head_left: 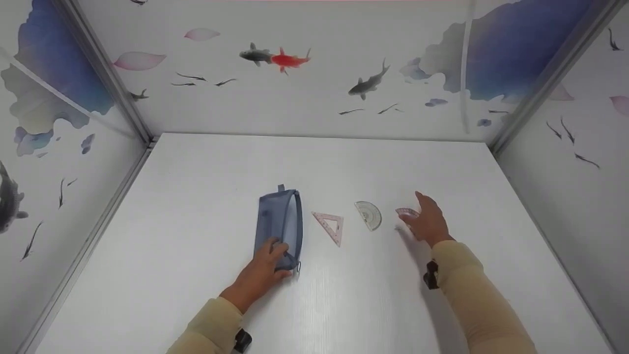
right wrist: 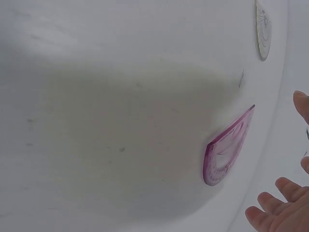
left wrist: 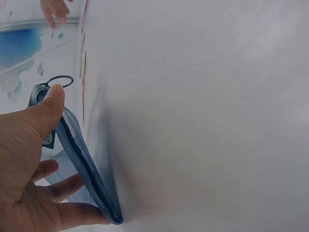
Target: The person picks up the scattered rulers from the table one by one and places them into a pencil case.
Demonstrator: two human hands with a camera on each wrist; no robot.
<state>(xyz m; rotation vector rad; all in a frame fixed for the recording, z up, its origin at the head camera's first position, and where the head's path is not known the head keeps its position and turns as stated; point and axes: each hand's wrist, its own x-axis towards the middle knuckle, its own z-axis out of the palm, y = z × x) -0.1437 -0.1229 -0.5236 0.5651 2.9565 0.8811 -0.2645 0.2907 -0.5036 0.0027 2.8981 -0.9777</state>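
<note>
My left hand (head_left: 265, 265) grips the near end of a blue zip pencil case (head_left: 275, 211), which lies lengthwise on the white table. In the left wrist view, the thumb presses near the zip's ring pull (left wrist: 61, 81), with the other fingers spread along the case (left wrist: 82, 159). My right hand (head_left: 428, 221) reaches over a pink protractor (right wrist: 211, 162), thumb and fingers spread apart. The right wrist view shows the fingertips apart from this protractor. Between the hands lie a pink set square (head_left: 339, 233) and a clear protractor (head_left: 370, 216).
White panels printed with fish, petals and blue patches enclose the table (head_left: 196, 187) at the back and on both sides. Metal posts (head_left: 105, 64) join the panels at the corners. A black band (head_left: 431, 275) sits on the right wrist.
</note>
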